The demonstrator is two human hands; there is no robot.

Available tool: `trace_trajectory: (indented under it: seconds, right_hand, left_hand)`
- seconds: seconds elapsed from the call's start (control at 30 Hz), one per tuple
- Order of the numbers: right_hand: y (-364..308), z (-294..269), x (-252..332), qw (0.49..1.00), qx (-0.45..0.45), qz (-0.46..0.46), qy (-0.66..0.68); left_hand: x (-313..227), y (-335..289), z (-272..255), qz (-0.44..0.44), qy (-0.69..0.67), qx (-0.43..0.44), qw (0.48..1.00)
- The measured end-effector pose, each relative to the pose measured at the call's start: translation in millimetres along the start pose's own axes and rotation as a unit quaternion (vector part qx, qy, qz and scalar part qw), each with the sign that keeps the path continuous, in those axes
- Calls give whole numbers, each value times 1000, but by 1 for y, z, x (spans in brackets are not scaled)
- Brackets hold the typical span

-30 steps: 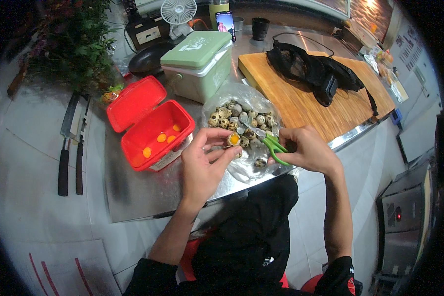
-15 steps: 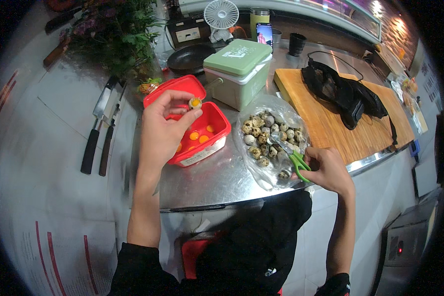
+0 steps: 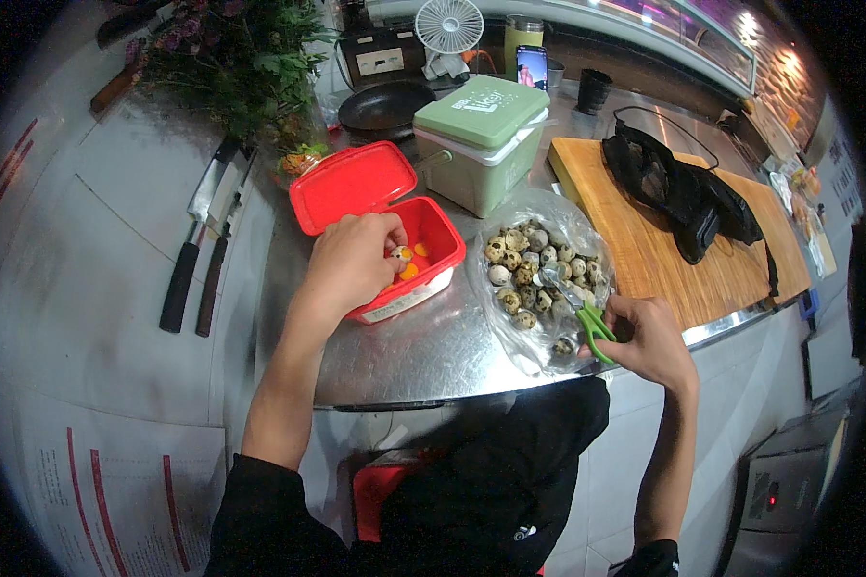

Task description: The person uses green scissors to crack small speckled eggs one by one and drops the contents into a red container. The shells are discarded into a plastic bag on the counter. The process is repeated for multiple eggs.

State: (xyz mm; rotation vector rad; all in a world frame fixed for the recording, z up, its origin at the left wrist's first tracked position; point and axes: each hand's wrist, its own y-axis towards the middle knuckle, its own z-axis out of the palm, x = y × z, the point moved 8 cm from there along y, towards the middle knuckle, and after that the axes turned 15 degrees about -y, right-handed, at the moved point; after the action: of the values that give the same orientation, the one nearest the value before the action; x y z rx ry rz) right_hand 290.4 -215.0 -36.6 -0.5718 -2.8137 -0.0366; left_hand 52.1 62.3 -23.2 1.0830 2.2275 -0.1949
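Over the open red tub (image 3: 445, 224), my left hand (image 3: 354, 262) pinches a cut quail egg (image 3: 401, 254), tipped with its yolk showing. Several orange yolks (image 3: 408, 272) lie inside the tub; my hand hides part of them. Its red lid (image 3: 354, 183) is folded back on the far side. My right hand (image 3: 649, 338) grips green-handled scissors (image 3: 595, 327), their blades resting over speckled quail eggs (image 3: 524, 274). Those eggs fill a clear plastic bag (image 3: 498, 332) on the steel counter (image 3: 394, 365), right of the tub.
A green cooler box (image 3: 481, 144) stands behind the tub and bag. To the right, a wooden board (image 3: 635, 274) carries a black strapped bag (image 3: 678, 197). Behind are a black pan (image 3: 385, 111), a fan (image 3: 449, 27) and a phone (image 3: 531, 67). Knives (image 3: 191, 240) hang at the left.
My left hand has lowered the cut egg into the tub's opening and tilted it. My right hand still holds the scissors over the eggs. The whole view has shifted slightly.
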Motion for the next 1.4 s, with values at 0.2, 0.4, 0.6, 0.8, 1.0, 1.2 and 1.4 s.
trace_trajectory:
  seconds: [0.2,0.4,0.6,0.8,1.0,1.2,1.4]
  right_hand:
    - [-1,-1,0,1000,8,17,-12]
    - [0,-1,-1,999,10,30,19]
    - [0,2,-4,999,12,36,28]
    - [0,3,-8,998,8,48,30]
    - [-1,7,-13,997,-1,52,57]
    - [-1,8,-12,996,-21,43,71]
    - [-2,5,-7,996,-30,34,82]
  left_hand:
    - [2,10,9,-25,78,49,995]
    - [-1,14,16,-25,159,77,984]
    - [-12,9,14,55,166,52,983]
    - [-13,10,18,60,168,70,982]
    - [-20,4,-9,34,155,59,986]
    - [-41,-4,-46,50,90,-33,994]
    - [-82,-17,-27,165,-109,-106,975]
